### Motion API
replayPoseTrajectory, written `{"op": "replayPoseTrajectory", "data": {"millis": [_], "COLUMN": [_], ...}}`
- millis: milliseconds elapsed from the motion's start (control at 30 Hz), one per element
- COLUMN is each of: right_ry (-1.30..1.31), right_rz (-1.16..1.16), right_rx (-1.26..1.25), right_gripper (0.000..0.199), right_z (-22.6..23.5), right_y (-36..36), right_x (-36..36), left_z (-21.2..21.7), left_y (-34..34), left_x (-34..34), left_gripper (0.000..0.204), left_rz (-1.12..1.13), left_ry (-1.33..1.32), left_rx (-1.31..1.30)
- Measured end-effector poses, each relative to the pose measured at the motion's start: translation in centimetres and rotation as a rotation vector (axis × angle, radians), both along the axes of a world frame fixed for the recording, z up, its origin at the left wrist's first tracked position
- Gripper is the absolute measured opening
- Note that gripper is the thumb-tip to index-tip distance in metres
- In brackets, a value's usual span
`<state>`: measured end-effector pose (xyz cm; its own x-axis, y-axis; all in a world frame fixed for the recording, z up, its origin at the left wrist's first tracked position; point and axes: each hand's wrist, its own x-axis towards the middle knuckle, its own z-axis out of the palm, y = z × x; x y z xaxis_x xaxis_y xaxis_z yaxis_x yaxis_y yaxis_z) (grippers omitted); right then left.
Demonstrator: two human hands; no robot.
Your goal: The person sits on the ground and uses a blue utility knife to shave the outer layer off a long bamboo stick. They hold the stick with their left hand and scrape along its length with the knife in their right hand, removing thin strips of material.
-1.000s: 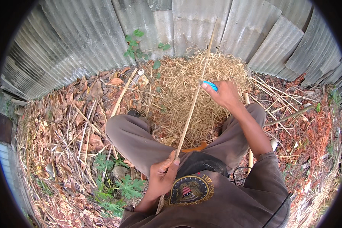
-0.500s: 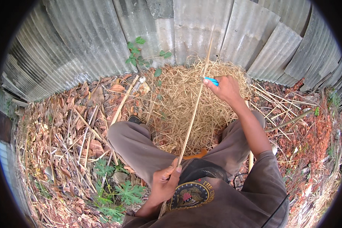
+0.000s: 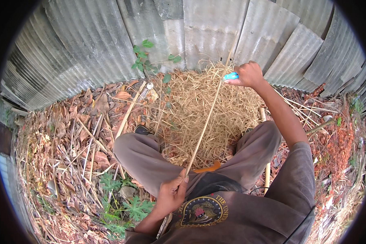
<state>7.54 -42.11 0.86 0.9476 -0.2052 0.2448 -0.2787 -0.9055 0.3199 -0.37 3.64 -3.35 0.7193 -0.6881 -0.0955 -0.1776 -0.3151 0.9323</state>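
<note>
The left hand [image 3: 171,195] pinches a long, thin tan wooden strip [image 3: 206,124]. The right hand [image 3: 249,75] (fingers curled) grips a small bright-blue tool [image 3: 231,76].

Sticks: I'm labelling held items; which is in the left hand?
The long, thin stick running from the left hand past the blue tool; other sticks lie on the ground.

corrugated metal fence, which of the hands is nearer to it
Right. The right hand, gripping the blue-handled knife, is held out toward the fence; the left hand is farther back, low in view, pinching the bamboo strip.
</note>
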Motion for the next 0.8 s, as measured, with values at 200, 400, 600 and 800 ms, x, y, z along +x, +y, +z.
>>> {"op": "replayPoseTrajectory", "data": {"millis": [200,400,600,800], "right_ry": [-0.210,-0.422,-0.478,-0.411], "right_rz": [-0.555,-0.334,0.137,0.251], "right_rx": [0.127,1.008,1.543,1.634], "right_gripper": [0.083,0.079,0.061,0.062], "right_z": [2.9,-6.7,-4.4,-3.2], "right_y": [-11.2,-0.4,11.5,15.1], "right_x": [-3.7,-6.2,-8.0,-10.5], "left_z": [-0.4,0.7,5.8,17.0], "left_y": [4.7,-0.6,-3.9,-7.0], "left_x": [0.8,2.0,7.0,15.9], "left_gripper": [0.022,0.033,0.033,0.035], "left_rz": [-0.019,0.046,-0.043,0.120], "left_ry": [0.075,0.513,0.299,-0.184], "left_rx": [0.080,-0.234,-0.507,-0.847]}}
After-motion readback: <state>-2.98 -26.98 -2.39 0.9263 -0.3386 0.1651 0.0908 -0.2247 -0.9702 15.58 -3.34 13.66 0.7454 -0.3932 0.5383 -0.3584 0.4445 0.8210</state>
